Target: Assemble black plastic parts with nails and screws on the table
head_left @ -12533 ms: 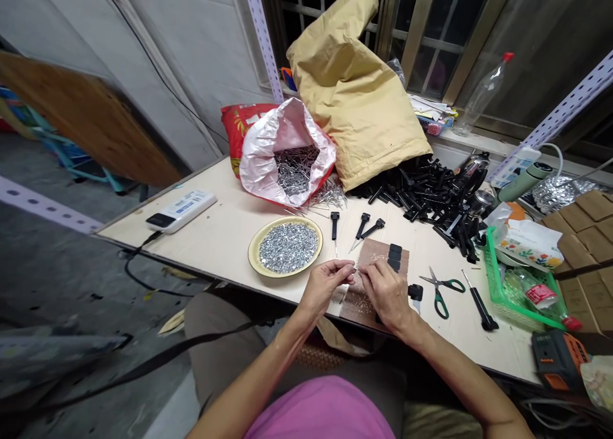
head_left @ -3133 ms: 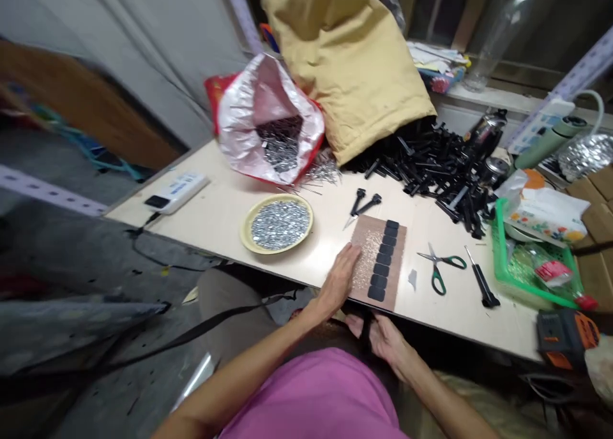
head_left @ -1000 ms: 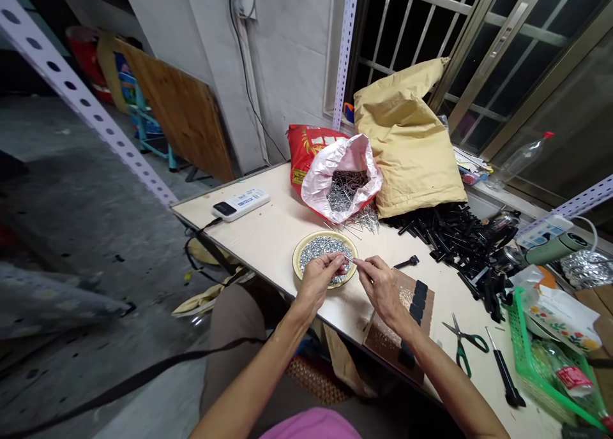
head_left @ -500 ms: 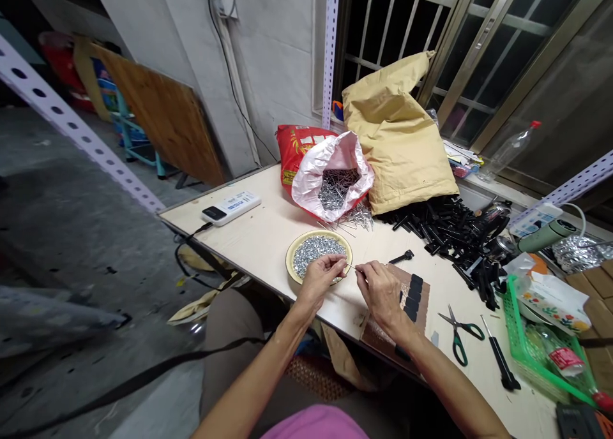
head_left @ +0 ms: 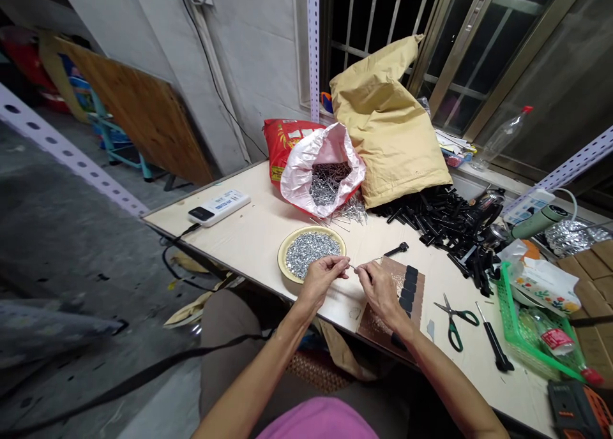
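Rod (head_left: 352,267) | left hand (head_left: 324,278) pinching one end | right hand (head_left: 382,287) pinching other | bridging between

Bowl (head_left: 281,265) on the table (head_left: 253,247), metal bits (head_left: 311,251) inside! Around it: bag (head_left: 299,177) at twelve, pins (head_left: 330,182) within; sack (head_left: 387,139) at one; parts heap (head_left: 426,219) at half past two; power bank (head_left: 220,207) at ten. Left hand (head_left: 318,279) at five, right hand (head_left: 378,289) at four, thin rod (head_left: 352,267) between! Board (head_left: 417,295) and scissors (head_left: 451,312) farther toward four, basket (head_left: 507,311) beyond.
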The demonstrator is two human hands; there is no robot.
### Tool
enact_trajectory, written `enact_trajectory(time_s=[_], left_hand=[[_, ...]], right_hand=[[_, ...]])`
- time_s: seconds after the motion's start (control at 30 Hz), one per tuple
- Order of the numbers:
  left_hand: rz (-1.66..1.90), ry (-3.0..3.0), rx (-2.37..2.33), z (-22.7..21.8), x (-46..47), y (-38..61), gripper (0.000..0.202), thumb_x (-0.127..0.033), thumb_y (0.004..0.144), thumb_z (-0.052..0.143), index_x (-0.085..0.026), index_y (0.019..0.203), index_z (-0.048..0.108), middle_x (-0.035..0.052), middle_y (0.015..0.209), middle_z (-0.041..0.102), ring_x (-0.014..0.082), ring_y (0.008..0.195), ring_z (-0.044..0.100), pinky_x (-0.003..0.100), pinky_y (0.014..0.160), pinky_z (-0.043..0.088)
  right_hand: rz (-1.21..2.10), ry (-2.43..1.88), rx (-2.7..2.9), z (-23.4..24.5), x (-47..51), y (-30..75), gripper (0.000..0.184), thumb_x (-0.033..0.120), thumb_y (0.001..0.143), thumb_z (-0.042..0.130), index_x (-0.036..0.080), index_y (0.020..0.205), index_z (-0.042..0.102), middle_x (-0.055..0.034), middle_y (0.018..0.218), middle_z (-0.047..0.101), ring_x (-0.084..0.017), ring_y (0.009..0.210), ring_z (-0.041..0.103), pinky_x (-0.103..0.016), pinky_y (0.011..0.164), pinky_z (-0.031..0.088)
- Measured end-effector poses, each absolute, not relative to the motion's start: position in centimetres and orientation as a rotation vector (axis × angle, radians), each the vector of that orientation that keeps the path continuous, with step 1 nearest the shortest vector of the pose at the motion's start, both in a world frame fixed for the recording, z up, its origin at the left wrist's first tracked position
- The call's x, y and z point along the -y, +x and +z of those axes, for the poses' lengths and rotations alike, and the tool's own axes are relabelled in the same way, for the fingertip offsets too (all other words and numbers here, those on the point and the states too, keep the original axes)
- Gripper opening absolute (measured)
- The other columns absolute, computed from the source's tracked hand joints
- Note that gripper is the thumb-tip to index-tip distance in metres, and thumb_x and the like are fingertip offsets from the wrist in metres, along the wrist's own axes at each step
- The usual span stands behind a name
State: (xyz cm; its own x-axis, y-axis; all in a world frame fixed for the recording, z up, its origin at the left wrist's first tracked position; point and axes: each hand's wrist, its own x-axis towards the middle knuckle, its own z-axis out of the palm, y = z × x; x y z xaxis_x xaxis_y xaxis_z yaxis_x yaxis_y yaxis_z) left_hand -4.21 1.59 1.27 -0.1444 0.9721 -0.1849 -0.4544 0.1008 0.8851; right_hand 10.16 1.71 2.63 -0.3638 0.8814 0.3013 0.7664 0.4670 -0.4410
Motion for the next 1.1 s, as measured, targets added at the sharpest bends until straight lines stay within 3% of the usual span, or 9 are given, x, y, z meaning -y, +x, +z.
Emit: enact_trajectory(time_s=[0.13, 0.37, 0.47, 0.57, 0.67, 0.77, 0.87, 1.0, 1.1], left_hand=[[1.43, 0.641, -1.07, 1.1, -1.4, -3.9, 0.035, -0.039, 0.047, 0.082, -0.014, 0.068, 0.071, 0.0006, 0.064, 0.065, 0.0089, 0.052, 0.055, 0.025, 0.057, 0.05], [1.442, 0.679, -1.075, 1.1, -1.2, -3.3, 0.034, -0.04, 0.048, 0.082, -0.014, 0.067, 0.071, 0.0006, 0.063, 0.066, 0.0093, 0.051, 0.056, 0.025, 0.055, 0.05], [1.436, 0.692, -1.081, 1.1, -1.0, -3.2, 0.033, -0.04, 0.049, 0.081, -0.014, 0.067, 0.071, 0.0007, 0.063, 0.066, 0.01, 0.051, 0.056, 0.025, 0.055, 0.05], [1.42, 0.713, -1.097, 1.2, -0.9, -3.1, 0.032, -0.039, 0.05, 0.08, -0.015, 0.068, 0.071, 0.0005, 0.062, 0.066, 0.0098, 0.05, 0.056, 0.024, 0.053, 0.048], [1.413, 0.732, -1.105, 1.3, -0.8, -3.1, 0.031, -0.039, 0.051, 0.08, -0.015, 0.068, 0.071, 0.0003, 0.061, 0.066, 0.0095, 0.049, 0.056, 0.023, 0.053, 0.047], [1.412, 0.747, -1.101, 1.3, -0.7, -3.1, 0.03, -0.038, 0.051, 0.08, -0.015, 0.068, 0.071, 0.0008, 0.063, 0.066, 0.01, 0.05, 0.057, 0.023, 0.053, 0.047], [1.405, 0.748, -1.106, 1.3, -0.6, -2.9, 0.03, -0.037, 0.05, 0.081, -0.015, 0.067, 0.071, 0.001, 0.062, 0.067, 0.0104, 0.049, 0.057, 0.023, 0.052, 0.047], [1.405, 0.713, -1.114, 1.2, -0.6, -2.4, 0.031, -0.037, 0.048, 0.081, -0.014, 0.066, 0.071, 0.0004, 0.061, 0.066, 0.01, 0.048, 0.057, 0.024, 0.052, 0.049], [1.412, 0.681, -1.107, 1.3, -0.6, -2.1, 0.032, -0.037, 0.046, 0.082, -0.014, 0.065, 0.07, 0.0003, 0.062, 0.066, 0.0096, 0.049, 0.057, 0.024, 0.053, 0.05]], right_hand=[[0.292, -1.335, 2.153, 2.4, -1.6, 10.3, 0.015, 0.025, 0.091, 0.049, 0.02, 0.088, 0.062, -0.0026, 0.083, 0.067, -0.015, 0.073, 0.062, -0.025, 0.064, 0.043], [0.093, -1.344, 2.244, 2.1, -0.9, 10.4, 0.028, 0.027, 0.096, 0.037, 0.019, 0.088, 0.063, -0.0049, 0.08, 0.067, -0.016, 0.07, 0.062, -0.024, 0.058, 0.039], [0.253, -1.423, 2.201, 2.0, -1.1, 10.6, 0.031, 0.028, 0.096, 0.035, 0.02, 0.085, 0.062, -0.0027, 0.074, 0.066, -0.014, 0.063, 0.06, -0.023, 0.054, 0.037], [0.616, -1.415, 2.102, 2.3, -1.5, 10.8, 0.035, 0.031, 0.095, 0.035, 0.019, 0.074, 0.06, 0.0006, 0.062, 0.062, -0.012, 0.056, 0.056, -0.021, 0.051, 0.037], [0.769, -1.332, 2.032, 2.8, -1.5, 11.1, 0.03, 0.03, 0.092, 0.042, 0.018, 0.071, 0.06, 0.0006, 0.066, 0.063, -0.012, 0.061, 0.058, -0.021, 0.056, 0.041], [0.569, -1.326, 2.079, 3.0, -1.2, 11.3, 0.02, 0.027, 0.09, 0.046, 0.019, 0.078, 0.061, -0.0008, 0.076, 0.065, -0.014, 0.07, 0.06, -0.023, 0.062, 0.042], [0.271, -1.349, 2.176, 2.9, -0.7, 11.4, 0.019, 0.024, 0.091, 0.046, 0.02, 0.08, 0.061, -0.0017, 0.079, 0.065, -0.014, 0.069, 0.059, -0.024, 0.059, 0.038], [-0.217, -1.346, 2.243, 2.3, -0.5, 11.5, 0.027, 0.02, 0.093, 0.044, 0.02, 0.071, 0.059, -0.0036, 0.072, 0.064, -0.016, 0.065, 0.056, -0.027, 0.059, 0.034], [-0.334, -1.344, 2.254, 2.0, -0.4, 11.5, 0.029, 0.022, 0.095, 0.042, 0.02, 0.072, 0.06, -0.0045, 0.071, 0.064, -0.016, 0.064, 0.056, -0.028, 0.061, 0.034]])
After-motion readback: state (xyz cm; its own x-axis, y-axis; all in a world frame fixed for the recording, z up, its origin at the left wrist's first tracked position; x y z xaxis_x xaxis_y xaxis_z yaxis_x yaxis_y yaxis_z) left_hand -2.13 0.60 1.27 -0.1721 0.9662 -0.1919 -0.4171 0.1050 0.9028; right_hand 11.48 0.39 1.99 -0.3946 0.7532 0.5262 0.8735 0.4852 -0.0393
